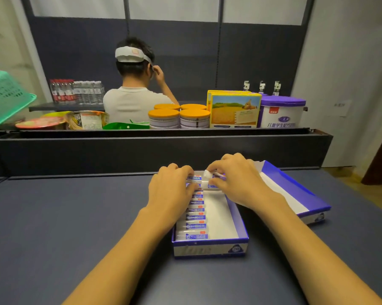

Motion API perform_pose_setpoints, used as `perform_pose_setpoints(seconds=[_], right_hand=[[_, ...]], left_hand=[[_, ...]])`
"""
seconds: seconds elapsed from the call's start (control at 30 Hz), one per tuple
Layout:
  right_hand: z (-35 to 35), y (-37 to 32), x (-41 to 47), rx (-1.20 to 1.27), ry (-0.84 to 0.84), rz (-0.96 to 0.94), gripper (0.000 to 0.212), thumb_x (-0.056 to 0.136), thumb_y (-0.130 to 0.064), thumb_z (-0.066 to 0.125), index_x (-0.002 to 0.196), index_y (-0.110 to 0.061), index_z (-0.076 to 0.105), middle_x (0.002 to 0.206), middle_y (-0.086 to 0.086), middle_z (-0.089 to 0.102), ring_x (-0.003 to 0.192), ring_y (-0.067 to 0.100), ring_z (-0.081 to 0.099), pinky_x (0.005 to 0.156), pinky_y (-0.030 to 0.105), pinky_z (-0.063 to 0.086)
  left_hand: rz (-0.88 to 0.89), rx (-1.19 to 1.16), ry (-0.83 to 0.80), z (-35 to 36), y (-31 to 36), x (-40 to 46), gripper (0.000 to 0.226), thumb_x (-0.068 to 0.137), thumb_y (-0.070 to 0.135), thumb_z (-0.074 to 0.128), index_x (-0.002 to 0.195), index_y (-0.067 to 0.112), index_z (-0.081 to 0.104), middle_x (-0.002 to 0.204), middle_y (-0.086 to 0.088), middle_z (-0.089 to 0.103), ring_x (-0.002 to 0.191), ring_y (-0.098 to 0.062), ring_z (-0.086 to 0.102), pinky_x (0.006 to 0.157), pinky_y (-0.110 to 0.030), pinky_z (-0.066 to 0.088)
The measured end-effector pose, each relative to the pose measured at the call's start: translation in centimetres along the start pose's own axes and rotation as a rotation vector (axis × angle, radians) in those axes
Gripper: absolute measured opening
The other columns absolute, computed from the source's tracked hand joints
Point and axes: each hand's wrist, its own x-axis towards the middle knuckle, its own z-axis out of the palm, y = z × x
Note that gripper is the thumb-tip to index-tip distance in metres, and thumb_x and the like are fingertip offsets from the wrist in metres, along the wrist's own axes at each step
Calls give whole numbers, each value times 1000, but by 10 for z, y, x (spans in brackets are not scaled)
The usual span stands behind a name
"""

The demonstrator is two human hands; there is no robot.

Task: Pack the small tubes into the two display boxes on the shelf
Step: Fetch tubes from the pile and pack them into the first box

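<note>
A blue-and-white display box sits on the dark shelf in front of me. Several small white-and-blue tubes lie in a row along its left side; its right half shows bare white floor. My left hand rests curled over the far tubes of that row. My right hand pinches a small tube with a white cap over the box's far end. A second blue-and-white display box lies to the right, partly behind my right forearm; its contents are hidden.
A raised dark ledge runs behind the boxes. Beyond it stand orange-lidded cans, a yellow carton, a purple-lidded tub, noodle bowls and a green basket. A person sits facing away.
</note>
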Motion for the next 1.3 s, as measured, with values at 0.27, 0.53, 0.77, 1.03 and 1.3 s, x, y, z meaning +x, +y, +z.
perform_pose_setpoints(seconds=[0.27, 0.53, 0.77, 1.03, 1.3], right_hand=[[12, -1, -1, -45, -18, -66, 27, 93, -40, 55, 115, -28, 65, 112, -4, 53, 104, 14, 39, 81, 26, 29], [6, -2, 2, -51, 12, -127, 33, 90, -43, 57, 119, -29, 62, 116, -4, 55, 107, 13, 41, 81, 24, 26], [10, -2, 2, -56, -22, -86, 29, 88, -42, 62, 113, -28, 65, 115, -4, 58, 108, 14, 43, 84, 26, 29], [4, 1, 0, 42, -60, -43, 38, 87, -42, 63, 122, -28, 59, 121, -4, 58, 112, 14, 46, 89, 28, 36], [5, 1, -1, 20, -61, -57, 29, 88, -39, 64, 114, -27, 62, 117, -5, 57, 109, 12, 44, 86, 24, 33]], left_hand=[[-78, -80, 9, 5, 1, -1, 31, 92, 40, 54, 122, 30, 55, 114, 4, 56, 98, -11, 52, 77, -20, 38], [-102, -147, 75, 1, 3, -1, 31, 95, 35, 51, 125, 29, 56, 116, 4, 55, 92, -5, 45, 74, -17, 28], [-143, -203, 112, -1, 3, -2, 32, 94, 30, 54, 125, 25, 55, 123, 0, 49, 94, -9, 48, 74, -19, 32], [-160, -197, 95, -2, 2, -4, 33, 94, 32, 53, 126, 26, 54, 124, 2, 48, 92, -4, 38, 73, -16, 29], [-172, -207, 77, 0, 1, -5, 34, 93, 34, 54, 126, 26, 54, 125, 2, 49, 92, -4, 40, 76, -17, 33]])
